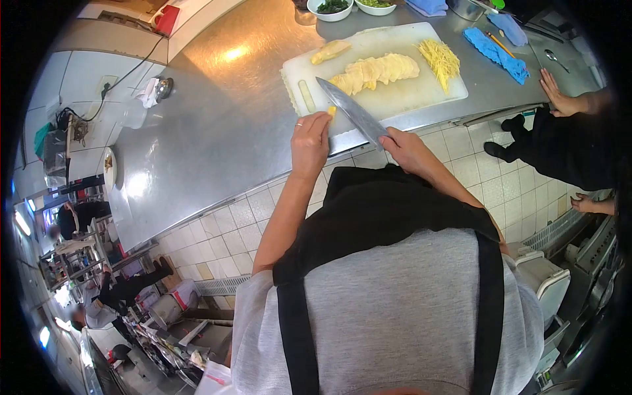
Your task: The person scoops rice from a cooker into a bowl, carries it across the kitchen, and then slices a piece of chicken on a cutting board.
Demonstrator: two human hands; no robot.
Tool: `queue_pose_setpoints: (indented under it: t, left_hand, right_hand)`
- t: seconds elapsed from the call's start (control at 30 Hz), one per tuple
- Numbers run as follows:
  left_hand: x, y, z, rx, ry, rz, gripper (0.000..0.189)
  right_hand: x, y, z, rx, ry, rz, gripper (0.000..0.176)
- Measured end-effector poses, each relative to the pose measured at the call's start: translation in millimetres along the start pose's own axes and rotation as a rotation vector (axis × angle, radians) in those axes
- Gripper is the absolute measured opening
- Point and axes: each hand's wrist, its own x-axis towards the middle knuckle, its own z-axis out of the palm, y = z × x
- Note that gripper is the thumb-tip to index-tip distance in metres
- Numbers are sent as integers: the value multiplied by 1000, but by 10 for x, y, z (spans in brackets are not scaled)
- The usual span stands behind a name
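Observation:
My right hand (403,150) is closed round the handle of a large kitchen knife (359,117), whose blade points up and left over the near edge of a white cutting board (401,100). Left of the blade, my left hand (310,141) has its fingers pinched together at a small yellow piece (332,112), which looks like ginger. On the board lie a row of overlapping pale yellow ginger slices (378,71), a peeled ginger chunk (330,51) at the far left, and a heap of thin ginger shreds (440,60) at the right.
Bowls of dark greens (331,8) and lighter green bits (375,5) stand behind the board. Blue cloths (495,54) and a spoon (557,60) lie right. A co-worker's hand (559,95) rests on the steel counter (197,131). A plate (110,168) sits at the left edge.

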Motion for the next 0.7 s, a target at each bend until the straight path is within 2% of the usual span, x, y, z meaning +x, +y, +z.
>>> queue_pose_setpoints:
  t: [0.03, 0.1, 0.2, 0.23, 0.3, 0.43, 0.5, 0.7]
  left_hand:
    - [4, -11, 9, 1, 1, -2, 15]
    - [26, -18, 39, 12, 24, 36, 13]
    - [38, 20, 55, 6, 8, 33, 13]
    - [37, 26, 61, 6, 7, 33, 13]
    - [38, 32, 73, 24, 26, 34, 14]
    - [22, 34, 92, 23, 39, 27, 14]
    - [22, 35, 90, 16, 39, 15, 13]
    - [19, 34, 87, 15, 38, 17, 13]
  right_hand:
    - [14, -14, 1, 0, -3, -1, 34]
    - [29, -147, -57, 84, -96, 164, 35]
    - [72, -250, -113, 114, -161, 241, 35]
    - [90, -212, -92, 114, -162, 242, 35]
    - [130, -129, -35, 9, -53, 49, 36]
    - [160, -140, -35, -10, -57, 51, 35]
    - [151, -210, -72, 52, -96, 120, 35]
    - [201, -135, -37, 9, -73, 49, 35]
